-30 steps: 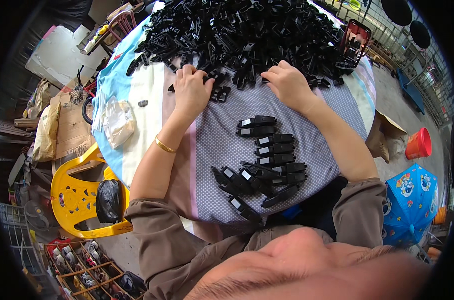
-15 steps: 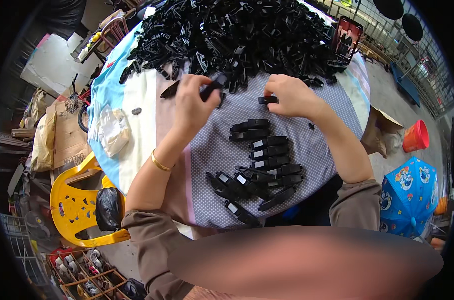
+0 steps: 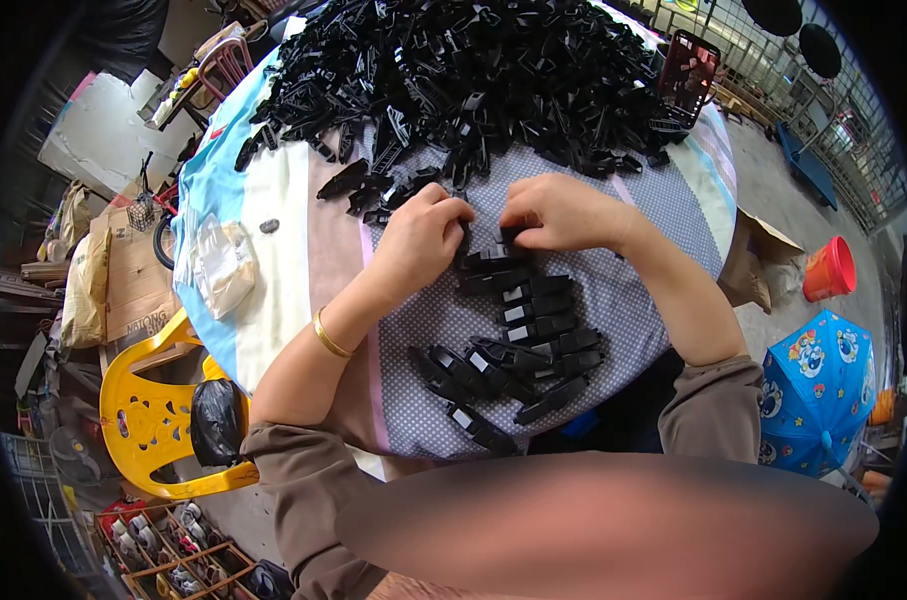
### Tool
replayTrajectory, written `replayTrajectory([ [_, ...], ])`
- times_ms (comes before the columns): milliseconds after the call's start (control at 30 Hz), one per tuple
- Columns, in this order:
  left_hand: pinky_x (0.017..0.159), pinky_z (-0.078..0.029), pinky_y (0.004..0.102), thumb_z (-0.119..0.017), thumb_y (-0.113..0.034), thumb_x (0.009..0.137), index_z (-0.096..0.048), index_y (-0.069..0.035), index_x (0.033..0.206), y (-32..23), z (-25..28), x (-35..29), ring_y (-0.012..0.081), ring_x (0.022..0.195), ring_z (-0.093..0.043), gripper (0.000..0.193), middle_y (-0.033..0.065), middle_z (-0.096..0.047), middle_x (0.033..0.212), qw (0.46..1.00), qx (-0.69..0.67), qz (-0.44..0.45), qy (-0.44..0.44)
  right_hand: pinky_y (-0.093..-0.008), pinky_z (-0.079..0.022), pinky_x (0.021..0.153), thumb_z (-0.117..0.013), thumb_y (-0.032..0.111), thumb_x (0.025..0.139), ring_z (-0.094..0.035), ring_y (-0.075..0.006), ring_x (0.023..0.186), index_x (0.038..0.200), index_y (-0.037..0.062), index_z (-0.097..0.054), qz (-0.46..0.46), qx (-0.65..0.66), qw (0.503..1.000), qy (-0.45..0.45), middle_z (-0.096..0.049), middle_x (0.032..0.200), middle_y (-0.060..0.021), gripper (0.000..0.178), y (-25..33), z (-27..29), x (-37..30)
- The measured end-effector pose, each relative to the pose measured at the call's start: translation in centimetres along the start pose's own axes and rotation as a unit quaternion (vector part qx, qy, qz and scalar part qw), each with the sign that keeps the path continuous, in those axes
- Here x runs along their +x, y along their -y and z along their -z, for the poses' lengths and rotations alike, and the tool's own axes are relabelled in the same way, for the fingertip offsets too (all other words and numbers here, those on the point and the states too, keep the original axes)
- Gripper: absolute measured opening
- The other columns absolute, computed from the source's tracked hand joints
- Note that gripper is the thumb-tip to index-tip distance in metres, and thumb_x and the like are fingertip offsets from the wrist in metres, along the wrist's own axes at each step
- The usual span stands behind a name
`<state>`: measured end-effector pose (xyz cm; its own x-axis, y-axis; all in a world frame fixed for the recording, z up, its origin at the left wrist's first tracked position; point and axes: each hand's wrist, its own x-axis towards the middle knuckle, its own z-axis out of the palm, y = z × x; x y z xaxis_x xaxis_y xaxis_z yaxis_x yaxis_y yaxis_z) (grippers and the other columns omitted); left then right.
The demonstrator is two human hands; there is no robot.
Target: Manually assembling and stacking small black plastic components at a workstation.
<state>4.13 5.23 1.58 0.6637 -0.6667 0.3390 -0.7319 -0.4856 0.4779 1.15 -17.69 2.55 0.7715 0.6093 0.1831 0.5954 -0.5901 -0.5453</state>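
Note:
My left hand [image 3: 422,238] is closed, its thumb and fingers pinched on a black plastic piece [image 3: 462,240] that is mostly hidden. Opposite it, my right hand [image 3: 564,212] has its fingers curled down over another black plastic piece [image 3: 512,236], also largely covered. A small gap separates the two hands. Just below them, a column of black plastic pieces [image 3: 540,307], some with white patches, curves down the dotted cloth. Lower left of that column, several similar pieces [image 3: 479,430] lie slanted. Beyond my left hand, a few loose black pieces [image 3: 359,185] lie apart from the heap.
A big heap of black plastic parts [image 3: 454,80] covers the table's far side. A phone [image 3: 688,78] stands at its right edge. A clear plastic bag [image 3: 224,262] lies on the cloth at left. Around the table are a yellow chair [image 3: 139,410], red bucket [image 3: 830,270] and blue umbrella [image 3: 819,390].
Both hands have come nearer to me and closer together, above the column's top end. The loose black pieces behind my left hand are now uncovered.

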Motion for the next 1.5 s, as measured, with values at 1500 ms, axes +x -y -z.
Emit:
replayTrajectory([
  [1500, 0.076, -0.049, 0.0428, -0.066, -0.015, 0.077, -0.059, 0.002, 0.086, 2.2, 1.0, 1.0, 0.0355, 0.084, -0.061, 0.02, 0.0185, -0.062, 0.088, 0.987, 0.114, 0.095, -0.065, -0.0369, -0.05, 0.084, -0.066, 0.018, 0.082, -0.06, -0.0276, 0.094, 0.116, 0.0093, -0.062, 0.035, -0.109, 0.987, -0.111, -0.062, 0.112, -0.0073, 0.035, 0.0, -3.6, 3.1],
])
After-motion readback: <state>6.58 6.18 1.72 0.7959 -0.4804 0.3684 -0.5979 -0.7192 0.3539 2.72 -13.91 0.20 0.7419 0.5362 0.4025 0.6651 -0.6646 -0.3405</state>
